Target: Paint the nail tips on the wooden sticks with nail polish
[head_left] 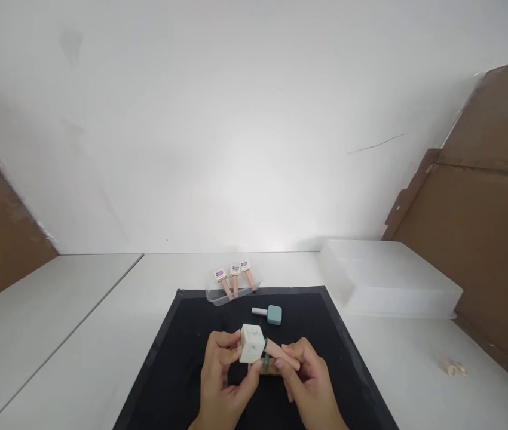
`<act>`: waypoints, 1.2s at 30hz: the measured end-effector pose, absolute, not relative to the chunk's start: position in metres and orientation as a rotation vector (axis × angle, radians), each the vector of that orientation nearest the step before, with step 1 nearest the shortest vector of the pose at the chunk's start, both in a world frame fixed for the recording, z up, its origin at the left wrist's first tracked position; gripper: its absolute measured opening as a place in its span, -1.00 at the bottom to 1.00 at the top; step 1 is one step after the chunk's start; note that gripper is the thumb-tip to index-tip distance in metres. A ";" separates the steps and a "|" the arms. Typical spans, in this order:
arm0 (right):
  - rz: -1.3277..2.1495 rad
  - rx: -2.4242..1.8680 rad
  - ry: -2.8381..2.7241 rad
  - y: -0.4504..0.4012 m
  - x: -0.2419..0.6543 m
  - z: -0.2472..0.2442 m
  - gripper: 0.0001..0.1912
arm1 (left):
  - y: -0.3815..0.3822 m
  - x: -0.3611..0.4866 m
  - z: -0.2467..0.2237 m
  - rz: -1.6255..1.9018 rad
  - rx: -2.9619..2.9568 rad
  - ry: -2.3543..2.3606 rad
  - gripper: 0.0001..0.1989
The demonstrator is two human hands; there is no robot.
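Observation:
Between my hands is a white cube-shaped piece (251, 343) with faint marks on its faces, tilted above the black mat. From its right side a peach stick (282, 353) slants down to the right. My left hand (227, 373) pinches the white cube between thumb and fingers. My right hand (305, 376) grips the peach stick near its lower end. A dark green band shows where cube and stick meet. Below them, a brown piece with a green part (266, 366) is partly hidden by my hands. Just beyond lies a teal square piece (274, 315) with a pale stick.
A clear tray (218, 300) at the mat's far edge holds three peach sticks with white, purple-printed square heads (235, 270). A translucent white bin (397, 286) stands at right. Small beige rings (453, 368) lie right of the black mat (182, 334). Cardboard (491, 239) borders the right side.

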State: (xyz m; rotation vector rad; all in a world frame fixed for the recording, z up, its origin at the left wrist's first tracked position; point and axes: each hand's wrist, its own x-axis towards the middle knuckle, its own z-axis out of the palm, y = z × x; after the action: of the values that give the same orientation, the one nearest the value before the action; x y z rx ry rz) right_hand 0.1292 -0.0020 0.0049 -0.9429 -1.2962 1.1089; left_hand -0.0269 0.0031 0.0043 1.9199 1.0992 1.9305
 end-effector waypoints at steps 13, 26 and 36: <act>1.417 -0.878 -1.485 0.010 0.151 0.029 -0.62 | 0.012 -0.038 0.011 1.747 1.937 0.938 -0.71; 1.437 -0.876 -1.138 0.010 0.143 0.029 -0.57 | 0.017 -0.037 0.019 1.967 1.493 1.132 -0.85; 1.442 -0.851 -1.149 0.006 0.149 0.035 -0.59 | 0.024 -0.039 0.015 1.788 1.569 1.207 -0.82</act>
State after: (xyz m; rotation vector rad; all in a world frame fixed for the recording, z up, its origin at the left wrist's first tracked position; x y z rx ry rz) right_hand 0.1494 0.0062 0.0347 -0.8509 -1.1495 1.4424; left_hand -0.0391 0.0244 0.0154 1.5694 1.2067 1.7881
